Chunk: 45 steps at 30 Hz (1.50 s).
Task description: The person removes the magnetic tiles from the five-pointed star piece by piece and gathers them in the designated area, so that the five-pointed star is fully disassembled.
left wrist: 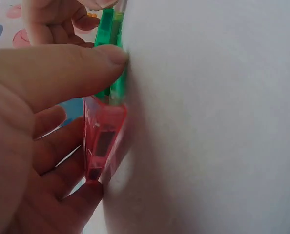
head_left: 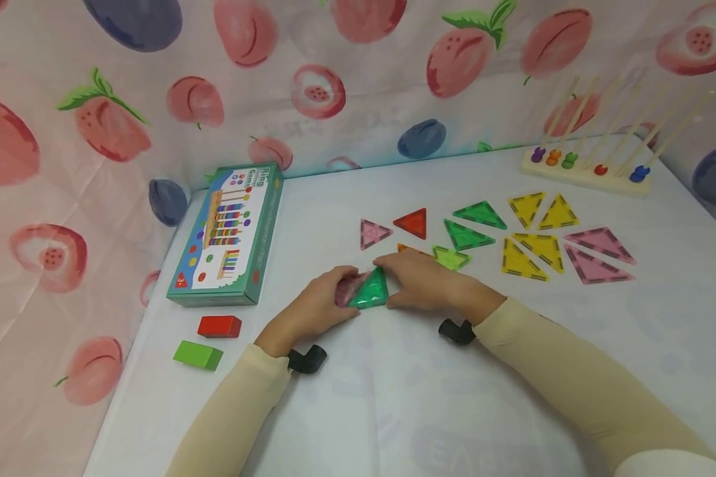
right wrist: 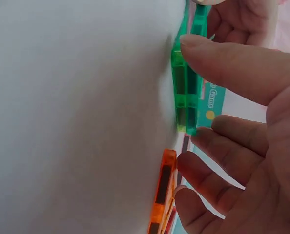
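In the head view my left hand (head_left: pixel 313 306) grips a small stack of translucent triangular magnetic tiles from the left. A pink tile (head_left: pixel 344 291) shows by its fingers, partly hidden, and a green triangle tile (head_left: pixel 372 290) lies over it. My right hand (head_left: pixel 422 281) pinches the green tile's right side, thumb at the near edge, fingers at the far edge. Seen from the right wrist, the green tile (right wrist: pixel 192 92) lies in a layer against another greenish one. Beside the right fingers is an orange tile (right wrist: pixel 163 187), mostly covered by the hand in the head view.
Loose triangle tiles lie beyond and right: pink (head_left: pixel 374 233), red (head_left: pixel 413 223), lime (head_left: pixel 450 257), green (head_left: pixel 480 214), yellow (head_left: pixel 531 255) and larger pink (head_left: pixel 599 255). A peg stand (head_left: pixel 585 173) is back right. Left are a game box (head_left: pixel 227 232), red block (head_left: pixel 219 326) and green block (head_left: pixel 197 355).
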Each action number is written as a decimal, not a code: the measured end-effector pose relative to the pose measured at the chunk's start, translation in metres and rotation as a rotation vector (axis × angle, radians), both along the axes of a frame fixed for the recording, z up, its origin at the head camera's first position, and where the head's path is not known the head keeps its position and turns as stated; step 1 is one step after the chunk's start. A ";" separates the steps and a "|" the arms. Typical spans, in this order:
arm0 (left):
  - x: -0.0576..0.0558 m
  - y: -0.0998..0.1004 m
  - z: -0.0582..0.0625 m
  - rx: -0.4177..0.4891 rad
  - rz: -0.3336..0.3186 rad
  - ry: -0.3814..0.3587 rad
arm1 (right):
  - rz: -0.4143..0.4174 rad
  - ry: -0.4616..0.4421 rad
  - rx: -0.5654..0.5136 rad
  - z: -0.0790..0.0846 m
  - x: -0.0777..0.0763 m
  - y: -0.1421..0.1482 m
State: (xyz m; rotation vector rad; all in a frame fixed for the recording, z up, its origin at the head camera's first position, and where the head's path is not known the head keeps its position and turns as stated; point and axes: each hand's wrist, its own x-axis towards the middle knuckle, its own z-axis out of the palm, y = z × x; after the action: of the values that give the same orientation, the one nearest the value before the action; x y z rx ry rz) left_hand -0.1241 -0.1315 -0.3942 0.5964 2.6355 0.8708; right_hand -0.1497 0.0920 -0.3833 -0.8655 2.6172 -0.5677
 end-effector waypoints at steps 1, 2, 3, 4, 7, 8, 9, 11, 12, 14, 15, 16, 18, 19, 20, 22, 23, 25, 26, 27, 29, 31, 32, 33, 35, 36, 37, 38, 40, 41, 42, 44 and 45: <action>0.000 -0.001 0.000 0.000 -0.002 -0.009 | 0.004 0.006 0.019 0.000 0.000 -0.001; 0.000 -0.001 0.000 -0.004 -0.006 -0.013 | 0.006 0.010 0.031 0.000 0.000 -0.002; -0.001 -0.002 -0.001 -0.007 -0.009 -0.019 | 0.007 0.010 0.034 0.000 0.000 -0.003; -0.001 -0.004 -0.001 -0.008 -0.016 -0.022 | 0.009 0.010 0.035 0.001 0.000 -0.004; -0.001 -0.006 -0.003 -0.010 -0.042 -0.020 | 0.023 0.018 0.031 0.003 0.000 -0.005; -0.002 -0.007 -0.003 -0.011 -0.054 -0.009 | 0.027 0.017 0.028 0.003 0.001 -0.005; -0.002 -0.007 -0.003 -0.009 -0.066 -0.002 | 0.031 0.012 0.023 0.004 0.001 -0.006; -0.003 -0.007 -0.004 -0.003 -0.092 0.014 | 0.034 -0.002 0.017 0.005 0.002 -0.006; -0.003 -0.007 -0.003 -0.004 -0.103 0.021 | 0.031 -0.011 0.020 0.005 0.002 -0.006; -0.004 -0.007 -0.003 -0.004 -0.124 0.035 | 0.024 -0.037 0.025 0.005 0.002 -0.006; -0.004 -0.007 -0.003 -0.008 -0.132 0.038 | 0.020 -0.050 0.030 0.006 0.003 -0.006; -0.004 -0.007 -0.003 -0.010 -0.141 0.041 | 0.015 -0.058 0.038 0.006 0.003 -0.006; -0.005 -0.008 -0.002 -0.026 -0.158 0.055 | 0.009 -0.070 0.052 0.007 0.002 -0.006; -0.005 -0.008 -0.002 -0.030 -0.168 0.062 | 0.007 -0.075 0.056 0.007 0.002 -0.006; -0.006 -0.008 -0.002 -0.034 -0.176 0.068 | 0.006 -0.080 0.059 0.008 0.002 -0.006; -0.006 -0.007 -0.001 -0.038 -0.188 0.080 | 0.007 -0.084 0.064 0.009 0.002 -0.006; -0.007 -0.007 -0.001 -0.040 -0.190 0.085 | 0.008 -0.088 0.065 0.010 0.002 -0.006; -0.007 -0.007 -0.001 -0.043 -0.192 0.095 | 0.013 -0.090 0.069 0.011 0.002 -0.005; -0.007 -0.007 -0.001 -0.049 -0.187 0.098 | 0.017 -0.085 0.072 0.011 0.002 -0.005; -0.008 -0.007 -0.001 -0.054 -0.183 0.102 | 0.024 -0.075 0.077 0.012 0.002 -0.005; -0.008 -0.007 -0.001 -0.058 -0.175 0.106 | 0.044 -0.049 0.085 0.011 0.001 -0.003; -0.009 -0.007 -0.002 -0.059 -0.173 0.109 | 0.053 -0.025 0.092 0.010 0.000 -0.002; -0.009 -0.007 -0.002 -0.058 -0.170 0.107 | 0.055 -0.018 0.096 0.010 0.000 -0.001; -0.009 -0.008 -0.002 -0.057 -0.169 0.105 | 0.055 -0.012 0.104 0.009 0.001 0.000; -0.009 -0.008 -0.003 -0.059 -0.168 0.103 | 0.053 -0.010 0.110 0.009 0.003 0.003; -0.009 -0.008 -0.003 -0.064 -0.164 0.101 | 0.044 -0.013 0.117 0.009 0.005 0.004; -0.008 -0.008 -0.003 -0.068 -0.157 0.096 | 0.040 -0.018 0.120 0.009 0.007 0.006; -0.008 -0.008 -0.003 -0.072 -0.151 0.096 | 0.036 -0.023 0.123 0.009 0.009 0.007; -0.007 -0.009 -0.002 -0.073 -0.144 0.095 | 0.033 -0.033 0.119 0.010 0.014 0.012; -0.007 -0.009 -0.001 -0.072 -0.140 0.093 | 0.023 -0.039 0.119 0.010 0.016 0.014; -0.006 -0.010 -0.001 -0.071 -0.138 0.092 | 0.017 -0.047 0.113 0.010 0.019 0.018; -0.006 -0.011 -0.001 -0.071 -0.139 0.092 | 0.004 -0.054 0.103 0.008 0.024 0.026; -0.006 -0.011 -0.001 -0.071 -0.141 0.090 | -0.004 -0.053 0.095 0.007 0.027 0.032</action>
State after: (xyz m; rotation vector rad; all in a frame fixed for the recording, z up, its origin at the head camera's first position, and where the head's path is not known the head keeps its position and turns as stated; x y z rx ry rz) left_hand -0.1298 -0.1421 -0.3953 0.8094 2.6528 0.7220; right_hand -0.1223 0.1239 -0.3767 -0.8047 2.5761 -0.4564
